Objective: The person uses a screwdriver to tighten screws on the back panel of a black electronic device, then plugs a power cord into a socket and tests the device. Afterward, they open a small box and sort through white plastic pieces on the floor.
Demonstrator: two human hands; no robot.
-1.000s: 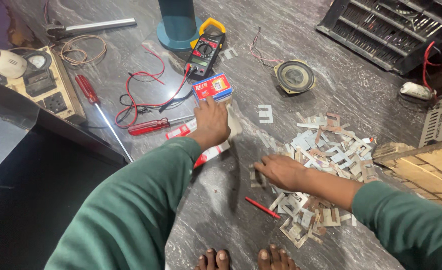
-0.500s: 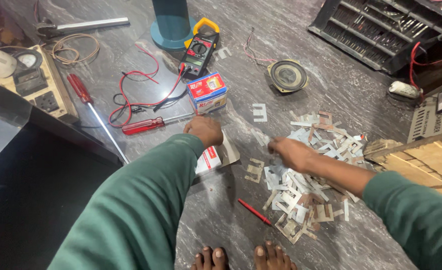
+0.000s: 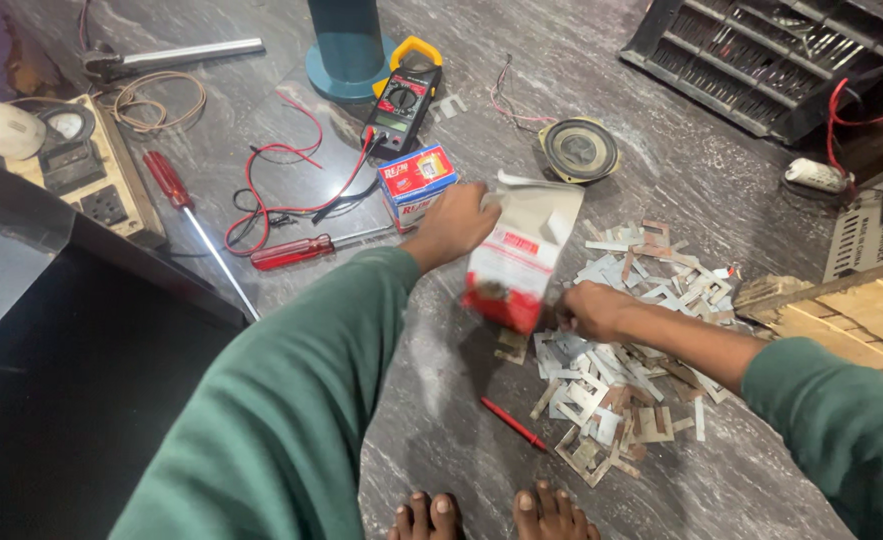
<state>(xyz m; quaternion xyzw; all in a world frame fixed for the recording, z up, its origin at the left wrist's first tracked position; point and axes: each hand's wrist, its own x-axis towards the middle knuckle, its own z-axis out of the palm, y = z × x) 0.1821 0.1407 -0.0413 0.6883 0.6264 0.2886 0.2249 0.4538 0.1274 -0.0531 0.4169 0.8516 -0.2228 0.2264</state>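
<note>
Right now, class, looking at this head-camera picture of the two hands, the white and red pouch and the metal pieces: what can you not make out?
- Inside of the white and red plastic pouch: its own wall hides it.
- Left hand fingertips: tucked behind the pouch.
- Right hand grip: fingers curl under, over the pile of flat grey metal pieces.
- Dark slotted tray: cut off by the top edge.

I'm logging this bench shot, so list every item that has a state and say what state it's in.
Left hand: closed in a grip on the pouch's top edge.
Right hand: resting on the metal pieces, beside the pouch's lower end.
White and red pouch: lifted, top open.
Metal pieces: loose, scattered heap.
Clamp meter: lying flat, leads attached.
</note>
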